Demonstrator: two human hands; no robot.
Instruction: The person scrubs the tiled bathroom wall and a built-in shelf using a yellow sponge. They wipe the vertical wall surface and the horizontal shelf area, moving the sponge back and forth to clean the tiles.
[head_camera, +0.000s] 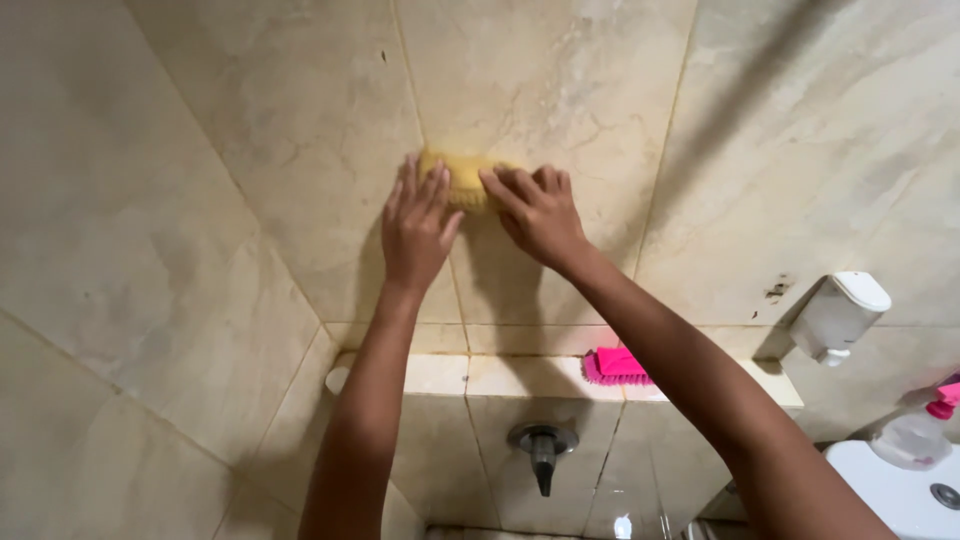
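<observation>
A yellow sponge (462, 178) is pressed flat against the beige marble-look wall tile (540, 90), over a grout line. My left hand (415, 225) lies on its left part with fingers spread upward. My right hand (535, 212) covers its right part, fingers pointing left. Both arms reach up from the bottom of the view. Most of the sponge is hidden under the two hands.
A tiled ledge (500, 375) runs below, with a pink brush (615, 367) on it and a white object at its left end. A metal spout (542, 450) sticks out under the ledge. A white wall dispenser (838, 315) hangs at right, above a clear spray bottle (915, 435) with a pink top.
</observation>
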